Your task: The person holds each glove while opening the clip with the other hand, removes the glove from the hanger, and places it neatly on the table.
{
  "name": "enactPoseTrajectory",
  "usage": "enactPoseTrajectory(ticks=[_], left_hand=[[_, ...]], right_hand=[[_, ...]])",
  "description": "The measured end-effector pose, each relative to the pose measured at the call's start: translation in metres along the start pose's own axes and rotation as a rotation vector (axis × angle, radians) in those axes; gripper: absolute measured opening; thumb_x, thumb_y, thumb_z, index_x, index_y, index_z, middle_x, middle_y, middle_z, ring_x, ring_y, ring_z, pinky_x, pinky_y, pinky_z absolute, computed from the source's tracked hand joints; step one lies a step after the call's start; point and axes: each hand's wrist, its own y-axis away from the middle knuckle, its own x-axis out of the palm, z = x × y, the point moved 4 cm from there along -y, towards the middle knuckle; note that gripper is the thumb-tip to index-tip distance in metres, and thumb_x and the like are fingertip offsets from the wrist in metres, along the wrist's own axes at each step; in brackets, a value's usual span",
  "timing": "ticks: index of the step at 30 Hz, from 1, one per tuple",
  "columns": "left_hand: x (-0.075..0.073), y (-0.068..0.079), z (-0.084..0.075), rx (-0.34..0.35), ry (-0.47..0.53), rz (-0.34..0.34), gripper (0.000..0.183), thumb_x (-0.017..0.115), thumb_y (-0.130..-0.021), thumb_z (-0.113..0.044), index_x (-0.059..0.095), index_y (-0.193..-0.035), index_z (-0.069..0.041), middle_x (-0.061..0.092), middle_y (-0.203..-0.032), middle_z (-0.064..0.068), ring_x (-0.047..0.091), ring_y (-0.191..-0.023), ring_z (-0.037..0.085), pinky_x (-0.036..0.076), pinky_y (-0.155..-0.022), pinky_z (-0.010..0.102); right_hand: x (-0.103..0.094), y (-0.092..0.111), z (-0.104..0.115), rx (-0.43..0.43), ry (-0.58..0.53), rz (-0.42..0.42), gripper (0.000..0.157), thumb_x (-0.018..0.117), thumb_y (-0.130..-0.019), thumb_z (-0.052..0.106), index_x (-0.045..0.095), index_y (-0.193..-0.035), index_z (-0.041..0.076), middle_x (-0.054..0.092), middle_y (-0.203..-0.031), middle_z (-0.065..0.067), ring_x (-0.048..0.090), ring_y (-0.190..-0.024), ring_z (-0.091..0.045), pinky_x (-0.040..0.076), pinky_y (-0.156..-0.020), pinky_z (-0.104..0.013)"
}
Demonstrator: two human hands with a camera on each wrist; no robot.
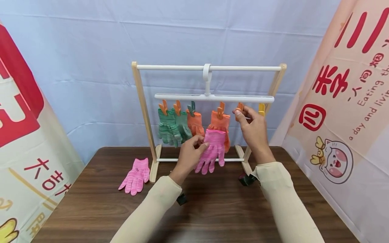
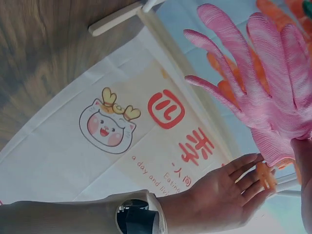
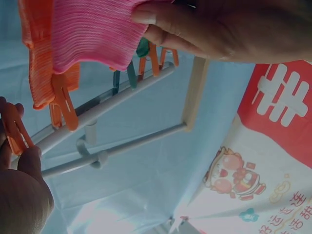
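Note:
My left hand [image 1: 192, 153] pinches a pink knit glove [image 1: 212, 148] near its cuff, fingers hanging down, in front of the rack. Up at the white hanger bar [image 1: 243, 98], my right hand [image 1: 253, 126] pinches an orange clothespin [image 1: 239, 109] between thumb and fingers. In the right wrist view this clothespin [image 3: 17, 131] sits close to the bar. Left of it, an orange glove [image 1: 223, 123] hangs from another orange clip [image 1: 220, 111], partly hidden by the pink glove. Further left hang two green gloves [image 1: 167, 128] and an orange glove [image 1: 195, 121], all clipped by their cuffs.
A second pink glove [image 1: 135, 177] lies on the brown table [image 1: 97, 202] left of the rack. The wooden rack [image 1: 143, 104] carries the hanger on its top rail. A yellow clip [image 1: 261, 108] is at the bar's right end. Printed cloths [image 1: 358, 101] stand at both sides.

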Motion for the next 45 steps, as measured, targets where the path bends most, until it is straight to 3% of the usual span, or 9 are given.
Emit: enactPoseTrajectory(ticks=[10, 18, 25, 32, 45], left_hand=[[-0.015, 0.004, 0.026, -0.040, -0.034, -0.055, 0.009, 0.066, -0.085, -0.024, 0.063, -0.089, -0.016, 0.058, -0.070, -0.004, 0.051, -0.065, 0.012, 0.043, -0.059, 0.027], [-0.037, 0.006, 0.037, -0.052, -0.046, -0.069, 0.008, 0.067, -0.084, -0.022, 0.063, -0.085, -0.015, 0.058, -0.067, -0.002, 0.050, -0.060, 0.013, 0.042, -0.055, 0.028], [-0.055, 0.009, 0.051, -0.103, -0.021, -0.075, 0.008, 0.065, -0.085, -0.021, 0.064, -0.086, -0.014, 0.055, -0.067, 0.001, 0.048, -0.060, 0.014, 0.040, -0.053, 0.028], [-0.071, 0.011, 0.055, -0.115, -0.053, -0.103, 0.008, 0.066, -0.084, -0.019, 0.065, -0.087, -0.011, 0.056, -0.067, 0.002, 0.049, -0.060, 0.014, 0.040, -0.052, 0.027], [-0.094, 0.017, 0.064, -0.185, -0.123, -0.172, 0.012, 0.068, -0.082, -0.024, 0.066, -0.087, -0.013, 0.059, -0.069, 0.002, 0.050, -0.062, 0.014, 0.040, -0.057, 0.027]], right_hand=[[0.002, 0.000, 0.000, 0.021, -0.047, 0.010, 0.039, 0.060, -0.086, 0.042, 0.064, -0.112, 0.013, 0.066, -0.101, -0.004, 0.062, -0.086, -0.014, 0.045, -0.071, -0.021], [0.001, 0.001, -0.003, 0.034, -0.048, 0.009, 0.043, 0.060, -0.085, 0.042, 0.061, -0.117, 0.012, 0.065, -0.104, -0.007, 0.061, -0.082, -0.016, 0.044, -0.069, -0.021], [0.002, 0.003, -0.002, 0.013, -0.066, 0.009, 0.040, 0.060, -0.086, 0.039, 0.062, -0.115, 0.011, 0.066, -0.103, -0.007, 0.059, -0.091, -0.017, 0.045, -0.071, -0.020], [0.002, 0.003, -0.004, 0.020, -0.046, 0.001, 0.040, 0.060, -0.086, 0.040, 0.062, -0.116, 0.012, 0.065, -0.103, -0.007, 0.061, -0.083, -0.017, 0.044, -0.069, -0.021], [0.002, 0.005, -0.011, 0.024, -0.002, -0.010, 0.038, 0.060, -0.086, 0.038, 0.062, -0.112, 0.010, 0.065, -0.101, -0.008, 0.060, -0.090, -0.020, 0.045, -0.069, -0.020]])
